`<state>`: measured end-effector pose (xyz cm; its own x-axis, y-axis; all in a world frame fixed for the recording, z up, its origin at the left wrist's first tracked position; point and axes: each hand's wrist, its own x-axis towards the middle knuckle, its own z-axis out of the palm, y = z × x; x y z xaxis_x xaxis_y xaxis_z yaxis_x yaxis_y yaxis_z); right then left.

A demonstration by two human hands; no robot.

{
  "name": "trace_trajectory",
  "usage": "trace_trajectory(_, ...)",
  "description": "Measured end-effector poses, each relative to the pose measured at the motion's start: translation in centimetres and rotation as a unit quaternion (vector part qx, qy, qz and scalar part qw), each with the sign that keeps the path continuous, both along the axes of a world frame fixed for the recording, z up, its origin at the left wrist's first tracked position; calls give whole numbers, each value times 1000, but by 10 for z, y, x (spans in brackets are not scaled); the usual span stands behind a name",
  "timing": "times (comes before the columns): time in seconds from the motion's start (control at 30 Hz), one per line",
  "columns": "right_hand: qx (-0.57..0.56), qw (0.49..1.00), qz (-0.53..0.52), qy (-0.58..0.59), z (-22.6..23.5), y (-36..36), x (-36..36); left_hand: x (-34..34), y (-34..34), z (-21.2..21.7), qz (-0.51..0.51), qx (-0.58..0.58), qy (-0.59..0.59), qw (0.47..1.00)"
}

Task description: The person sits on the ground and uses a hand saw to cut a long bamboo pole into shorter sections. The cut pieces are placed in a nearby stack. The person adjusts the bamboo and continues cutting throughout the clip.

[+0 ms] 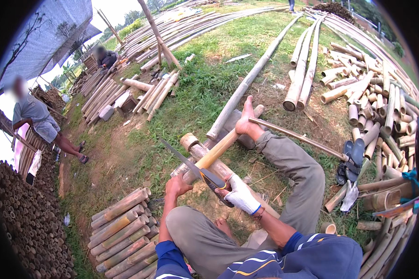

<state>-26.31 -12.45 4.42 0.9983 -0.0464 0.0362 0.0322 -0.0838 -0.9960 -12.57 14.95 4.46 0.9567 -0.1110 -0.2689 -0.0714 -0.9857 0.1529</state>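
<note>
My bare left hand [176,186] is closed round the near end of a yellowish bamboo pole [222,146]. My right hand [241,194], in a white knit glove, grips the black-and-orange handle of a hand saw [181,157]. The saw's blade points to the far left and crosses the pole just beyond my left hand; whether its teeth touch the bamboo I cannot tell. Under the pole, a thicker bamboo log [228,173] lies crosswise. My bare right foot [246,122] presses on the pole's far part.
Stacked bamboo pieces [121,228] lie at near left. A thin stick [299,139] reaches toward dark sandals [351,160] and a spare glove [349,197] at right. Cut bamboo [372,97] is heaped beyond. One person [32,114] stands at left; another [106,58] sits farther back.
</note>
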Motion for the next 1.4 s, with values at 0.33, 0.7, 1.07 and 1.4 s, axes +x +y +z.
trace_trajectory(0.33, 45, 999, 26, 4, -14, -5, 8, -2, -2, 8, 4, -11, -8, 1000)
trace_trajectory(0.7, 37, 999, 13, 0, 4, 5, -1, -1, 4, 1, 16, -21, -3, 1000)
trace_trajectory(1.07, 141, 989, 43, 33, -34, 21, 0, -2, 3, 1, 5, -27, -11, 1000)
trace_trajectory(1.4, 126, 992, 28, 15, -45, 21, 1, -1, 0, 2, 5, -21, -11, 1000)
